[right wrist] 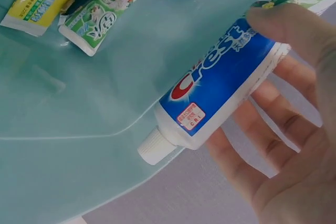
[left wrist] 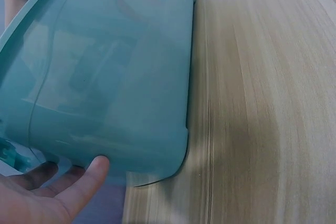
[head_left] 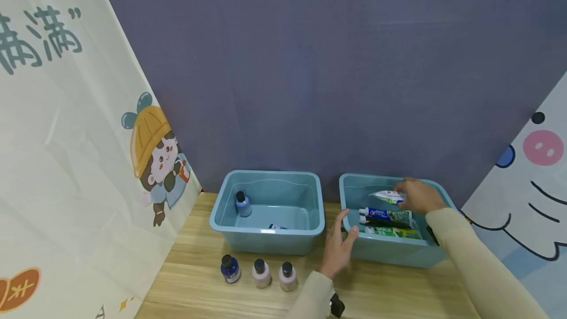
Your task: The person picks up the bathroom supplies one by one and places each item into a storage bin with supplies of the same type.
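- At far left on the wooden worktop (head_left: pixel 190 270), an open blue left bin (head_left: pixel 266 242) has one blue bottle (head_left: pixel 243 206) with a black cap standing inside. A small item (head_left: pixel 276 227) lies by its near wall, mostly hidden by the rim, too little showing to name.
- Nearer, in front of that bin, three black-capped bottles stand in a row: a dark blue bottle (head_left: pixel 230 271), a pale bottle (head_left: pixel 261 275) and another pale bottle (head_left: pixel 287 278). They appear not yet put away, so the bottles look only partly dealt with.
- Right of them, the left hand (head_left: pixel 338 247) is at the near left corner of the right bin (head_left: pixel 385 252), thumb and fingers spread apart, perhaps steadying it.
- Inside the right bin, toward the near side, a blue-and-green tube (head_left: pixel 385 216), a dark slim item (head_left: pixel 383 223) and a green-and-yellow pack (head_left: pixel 392 232) lie side by side. These seem already placed.
- Farthest right, the right hand (head_left: pixel 420 196) has a white-capped blue Crest tube (right wrist: pixel 223 77) pinched between thumb and fingers, over the far part of the right bin. Of the toothpaste, only this tube seems left to settle, judging by its being apart from the group.
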Demonstrator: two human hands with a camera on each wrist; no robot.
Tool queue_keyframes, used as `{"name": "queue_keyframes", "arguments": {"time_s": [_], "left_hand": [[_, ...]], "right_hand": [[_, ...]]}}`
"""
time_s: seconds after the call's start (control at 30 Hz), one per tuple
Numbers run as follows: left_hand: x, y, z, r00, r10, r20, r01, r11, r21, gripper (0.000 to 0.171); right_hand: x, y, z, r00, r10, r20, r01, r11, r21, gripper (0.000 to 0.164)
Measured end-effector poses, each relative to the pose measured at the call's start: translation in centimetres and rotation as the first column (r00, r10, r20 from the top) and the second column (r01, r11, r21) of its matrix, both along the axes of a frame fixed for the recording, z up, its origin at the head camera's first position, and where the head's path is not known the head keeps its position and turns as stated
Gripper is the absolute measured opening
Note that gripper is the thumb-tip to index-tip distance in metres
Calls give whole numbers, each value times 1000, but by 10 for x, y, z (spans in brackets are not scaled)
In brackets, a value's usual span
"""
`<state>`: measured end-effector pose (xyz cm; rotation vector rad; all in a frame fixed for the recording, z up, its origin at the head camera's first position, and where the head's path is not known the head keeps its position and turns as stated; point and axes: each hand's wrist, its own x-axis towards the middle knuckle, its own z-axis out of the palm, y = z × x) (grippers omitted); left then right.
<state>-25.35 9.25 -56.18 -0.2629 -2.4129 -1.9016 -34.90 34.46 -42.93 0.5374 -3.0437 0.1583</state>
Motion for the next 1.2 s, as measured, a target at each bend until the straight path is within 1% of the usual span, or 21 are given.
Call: {"name": "queue_keyframes", "arguments": {"time_s": [0.2,0.43,0.83,1.07,1.2], "left_hand": [[0,0,0,1000,0,8,0,1000,7,48],[0,0,0,1000,2,15,-2,1000,-3,48],[0,0,1,1000,-1,20,1,1000,-7,48],[1,0,1,999,0,33,0,1000,3,47],[1,0,2,1000,0,26,0,1000,2,47]], "right_hand": [[-4,-1,0,1000,-12,24,12,1000,15,38],[-8,-3,-6,999,-25,37,24,999,33,37],[-15,-4,-10,998,-14,64,13,1000,27,38],[-19,-3,-15,998,-31,63,29,999,35,39],[-18,-4,-14,998,-30,62,28,999,31,38]]}}
